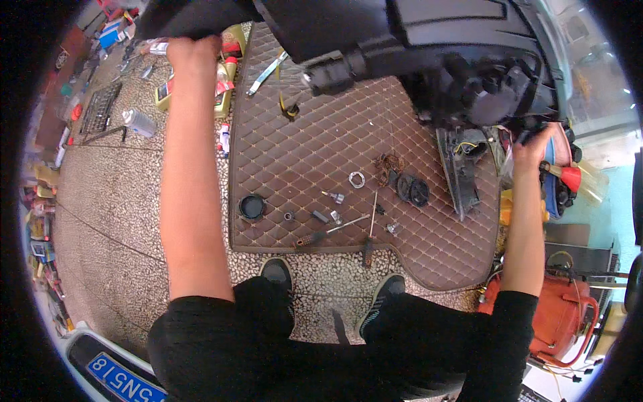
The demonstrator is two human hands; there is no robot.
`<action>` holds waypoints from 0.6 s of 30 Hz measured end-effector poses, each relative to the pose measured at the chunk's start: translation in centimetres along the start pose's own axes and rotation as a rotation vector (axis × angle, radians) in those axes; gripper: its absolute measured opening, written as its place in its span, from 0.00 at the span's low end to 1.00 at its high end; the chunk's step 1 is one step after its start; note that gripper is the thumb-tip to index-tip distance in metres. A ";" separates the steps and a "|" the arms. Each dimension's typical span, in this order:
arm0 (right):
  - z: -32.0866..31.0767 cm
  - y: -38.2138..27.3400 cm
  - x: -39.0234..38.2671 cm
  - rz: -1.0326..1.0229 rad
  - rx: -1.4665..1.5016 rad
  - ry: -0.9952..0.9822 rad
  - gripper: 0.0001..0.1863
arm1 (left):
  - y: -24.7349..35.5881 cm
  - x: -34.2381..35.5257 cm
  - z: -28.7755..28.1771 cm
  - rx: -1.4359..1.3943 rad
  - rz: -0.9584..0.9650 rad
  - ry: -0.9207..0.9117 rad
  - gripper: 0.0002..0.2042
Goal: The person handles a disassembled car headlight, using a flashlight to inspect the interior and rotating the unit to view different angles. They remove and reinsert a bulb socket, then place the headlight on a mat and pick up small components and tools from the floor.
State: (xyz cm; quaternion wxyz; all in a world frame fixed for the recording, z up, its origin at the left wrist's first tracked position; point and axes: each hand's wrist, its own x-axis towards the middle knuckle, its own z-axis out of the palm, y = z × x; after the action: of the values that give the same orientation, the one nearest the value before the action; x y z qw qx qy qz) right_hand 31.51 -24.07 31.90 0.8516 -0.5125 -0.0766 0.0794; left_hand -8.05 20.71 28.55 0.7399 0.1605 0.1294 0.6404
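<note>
A large black car headlight housing (429, 40) fills the upper middle and right of the view, held up above a brown quilted mat (308, 161). My left hand (192, 50) is closed on its upper left end, fingers mostly hidden. My right hand (536, 141) grips its lower right edge, beside a connector. Beneath it on the mat are a dark bracket piece (455, 174) with a yellow wire, a round black cap (252, 206), a silver ring (356, 179), a black fan-like part (417, 193), two screwdrivers (309, 240) and several small fittings.
Yellow bottles (163, 97), a spray can (139, 122) and a socket set (100, 110) lie on the speckled floor (107, 221) at left. A red machine (556, 318) and a red funnel (569, 177) stand at right. A bumper with a blue plate (120, 375) is at lower left.
</note>
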 end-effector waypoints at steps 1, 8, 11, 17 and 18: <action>0.2 2.4 -0.4 0.029 0.047 0.005 0.29 | 1.2 1.2 1.4 0.020 0.014 -0.029 0.17; 3.6 12.9 -0.7 0.302 0.173 -0.154 0.27 | 4.0 5.3 0.8 0.054 0.084 -0.035 0.18; 4.2 16.0 0.6 0.369 0.103 -0.136 0.27 | 2.6 6.0 -4.0 0.048 0.094 0.040 0.18; 3.0 22.7 3.6 0.445 0.020 -0.074 0.26 | -2.4 6.5 -15.4 0.059 0.057 0.215 0.19; 2.7 23.9 4.3 0.477 -0.004 -0.039 0.26 | -3.2 6.7 -17.2 0.066 0.054 0.236 0.19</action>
State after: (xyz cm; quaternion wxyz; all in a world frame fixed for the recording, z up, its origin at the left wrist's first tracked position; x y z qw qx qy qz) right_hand 33.78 -9.79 12.21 0.8061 -0.5162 0.0300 0.2880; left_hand -10.98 28.12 11.59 0.6965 0.1115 0.2321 0.6698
